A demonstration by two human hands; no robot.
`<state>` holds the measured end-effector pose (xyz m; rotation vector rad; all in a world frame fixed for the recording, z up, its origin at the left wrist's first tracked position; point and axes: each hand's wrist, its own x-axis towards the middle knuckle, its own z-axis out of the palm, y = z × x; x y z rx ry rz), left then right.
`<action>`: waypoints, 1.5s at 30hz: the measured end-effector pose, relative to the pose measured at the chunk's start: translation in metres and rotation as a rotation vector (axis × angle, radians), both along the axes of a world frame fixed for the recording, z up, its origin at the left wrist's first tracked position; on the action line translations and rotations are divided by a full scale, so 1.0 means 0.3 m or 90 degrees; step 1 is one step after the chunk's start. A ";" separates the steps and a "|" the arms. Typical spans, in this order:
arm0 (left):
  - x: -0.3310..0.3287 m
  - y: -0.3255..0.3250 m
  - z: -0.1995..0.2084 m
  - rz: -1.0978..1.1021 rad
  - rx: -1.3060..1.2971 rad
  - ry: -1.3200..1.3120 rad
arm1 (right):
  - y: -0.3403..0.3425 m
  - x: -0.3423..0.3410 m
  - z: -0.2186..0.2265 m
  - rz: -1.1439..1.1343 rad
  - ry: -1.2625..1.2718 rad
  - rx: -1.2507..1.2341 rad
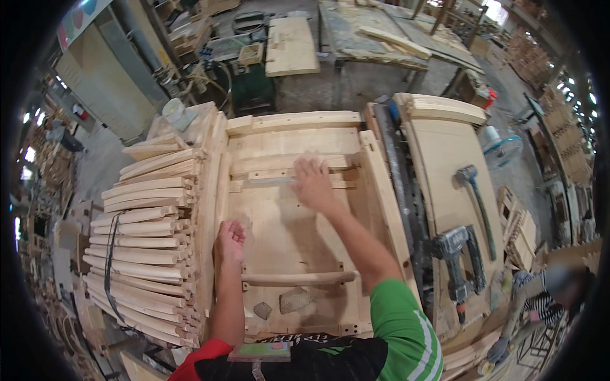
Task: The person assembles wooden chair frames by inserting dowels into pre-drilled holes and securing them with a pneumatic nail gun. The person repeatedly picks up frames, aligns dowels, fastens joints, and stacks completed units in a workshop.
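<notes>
Right hand [312, 184] blurred; wooden strip [270, 174] lies beneath.

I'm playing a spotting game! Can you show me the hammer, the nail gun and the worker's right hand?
Hammer [481, 213]: head view, on the handle.
Nail gun [456, 276]: head view, on its body.
Right hand [311, 184]: head view, on the back of it.

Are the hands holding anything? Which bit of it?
The left hand looks empty. The right hand is blurred over a strip; whether it holds that can't be told.
</notes>
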<state>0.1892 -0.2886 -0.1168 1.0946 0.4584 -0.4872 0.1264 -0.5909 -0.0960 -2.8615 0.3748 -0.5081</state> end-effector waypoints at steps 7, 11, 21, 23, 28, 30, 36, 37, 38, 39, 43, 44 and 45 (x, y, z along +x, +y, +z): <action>-0.030 0.072 0.032 -0.028 -0.073 -0.029 | 0.265 -0.691 0.251 -0.102 -0.091 0.275; -0.170 -0.058 0.093 -0.076 0.076 -0.083 | 0.271 -1.114 0.334 -0.342 -0.057 0.084; -0.488 -0.220 0.032 -0.837 0.292 -0.669 | 0.264 -1.331 0.262 -0.456 0.120 0.188; -0.486 -0.172 0.039 -0.811 0.296 -0.711 | 0.277 -1.267 0.353 -0.369 0.134 0.408; -0.559 -0.210 0.072 -0.875 0.282 -0.788 | 0.326 -1.231 0.175 -0.276 0.047 0.882; -0.542 -0.216 0.077 -0.886 0.303 -0.780 | 0.352 -1.187 0.127 -0.263 -0.014 0.819; -0.521 -0.204 0.047 -0.922 0.376 -0.740 | 0.448 -1.158 0.117 -0.418 0.135 0.558; -0.514 -0.196 0.055 -0.918 0.400 -0.750 | 0.467 -1.177 0.144 -0.431 0.154 0.559; -0.521 -0.209 0.074 -0.924 0.405 -0.761 | 0.484 -1.192 0.127 -0.460 0.148 0.457; -0.525 -0.207 0.094 -0.922 0.416 -0.758 | 0.498 -1.201 0.122 -0.474 0.112 0.421; -0.539 -0.218 0.165 -0.933 0.434 -0.692 | 0.510 -1.204 0.126 -0.455 0.111 0.365; -0.543 -0.214 0.173 -0.938 0.436 -0.680 | 0.515 -1.200 0.112 -0.444 0.067 0.335; -0.543 -0.219 0.170 -0.938 0.439 -0.674 | 0.507 -1.197 0.110 -0.441 0.068 0.322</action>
